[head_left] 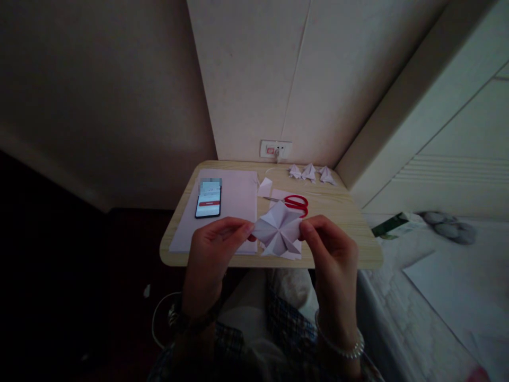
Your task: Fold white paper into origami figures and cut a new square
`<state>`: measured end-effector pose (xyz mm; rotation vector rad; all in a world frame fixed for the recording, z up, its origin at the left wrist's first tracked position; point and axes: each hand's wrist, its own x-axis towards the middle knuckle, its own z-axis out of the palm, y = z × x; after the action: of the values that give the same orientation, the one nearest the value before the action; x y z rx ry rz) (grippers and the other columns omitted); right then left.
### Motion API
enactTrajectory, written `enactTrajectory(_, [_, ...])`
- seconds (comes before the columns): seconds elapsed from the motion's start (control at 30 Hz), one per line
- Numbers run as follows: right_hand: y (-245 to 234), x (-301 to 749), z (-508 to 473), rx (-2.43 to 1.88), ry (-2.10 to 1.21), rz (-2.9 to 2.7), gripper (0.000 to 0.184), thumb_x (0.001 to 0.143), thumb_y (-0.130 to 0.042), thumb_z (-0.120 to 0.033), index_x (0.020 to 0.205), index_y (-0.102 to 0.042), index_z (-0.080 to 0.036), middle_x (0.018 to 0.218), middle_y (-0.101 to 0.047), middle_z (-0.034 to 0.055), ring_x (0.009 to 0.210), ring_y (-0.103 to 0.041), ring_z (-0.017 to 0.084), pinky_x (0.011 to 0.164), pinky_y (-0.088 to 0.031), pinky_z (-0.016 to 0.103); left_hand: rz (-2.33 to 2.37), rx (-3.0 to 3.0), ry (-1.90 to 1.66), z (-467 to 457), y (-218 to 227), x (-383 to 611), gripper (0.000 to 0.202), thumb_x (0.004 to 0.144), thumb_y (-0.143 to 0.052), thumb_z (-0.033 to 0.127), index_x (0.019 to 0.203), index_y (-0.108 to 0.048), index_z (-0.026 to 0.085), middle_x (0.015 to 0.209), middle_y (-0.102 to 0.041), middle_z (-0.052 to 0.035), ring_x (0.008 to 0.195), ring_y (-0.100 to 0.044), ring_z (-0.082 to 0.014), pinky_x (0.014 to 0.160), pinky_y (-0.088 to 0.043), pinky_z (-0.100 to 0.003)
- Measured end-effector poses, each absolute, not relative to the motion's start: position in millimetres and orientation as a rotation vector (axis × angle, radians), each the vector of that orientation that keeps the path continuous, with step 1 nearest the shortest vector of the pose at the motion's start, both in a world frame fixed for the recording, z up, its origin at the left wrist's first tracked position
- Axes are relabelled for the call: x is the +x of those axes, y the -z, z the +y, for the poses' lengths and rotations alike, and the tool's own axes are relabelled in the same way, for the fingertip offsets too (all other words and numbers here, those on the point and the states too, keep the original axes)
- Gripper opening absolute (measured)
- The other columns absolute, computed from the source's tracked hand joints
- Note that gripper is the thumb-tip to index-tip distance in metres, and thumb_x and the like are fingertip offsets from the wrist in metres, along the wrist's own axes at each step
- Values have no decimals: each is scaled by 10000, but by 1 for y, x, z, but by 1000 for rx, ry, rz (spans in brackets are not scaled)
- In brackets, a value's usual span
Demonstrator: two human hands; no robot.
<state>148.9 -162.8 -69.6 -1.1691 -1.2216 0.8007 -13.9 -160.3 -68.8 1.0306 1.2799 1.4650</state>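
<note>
Both of my hands hold a creased white paper piece [278, 228] just above the near edge of a small wooden table [342, 204]. My left hand [212, 249] pinches its left corner with thumb and fingers closed. My right hand [332, 249] pinches its right corner the same way. The paper shows fold lines radiating from its centre.
A phone [209, 199] with a lit screen lies on white sheets [238, 196] at the table's left. Red-handled scissors [294, 203] lie behind the paper. Three small folded paper figures [310, 172] stand at the back, below a wall socket [275, 149]. A bed [437, 276] lies to the right.
</note>
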Motion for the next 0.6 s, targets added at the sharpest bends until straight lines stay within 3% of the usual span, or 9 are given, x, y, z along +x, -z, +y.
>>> enactTrajectory(0.37, [70,147,-163,-1155,-801,-1217,181,856,-640,-285,692,-630,-209,663,-599,-48,666,-527,109,613,-371,241,1356,1122,-1512,-161,65,-14,129,709,-708,206,581,-697,217,542,-684,48,563,-636,-112,591,-504,-188])
enactTrajectory(0.6, [68,145,-164,-1168,-802,-1203,196,863,-634,-286,683,-625,-207,652,-590,-51,656,-520,104,604,-366,238,1272,1038,-1520,-160,66,-13,93,735,-705,225,644,-725,225,591,-707,51,597,-650,-97,604,-507,-163])
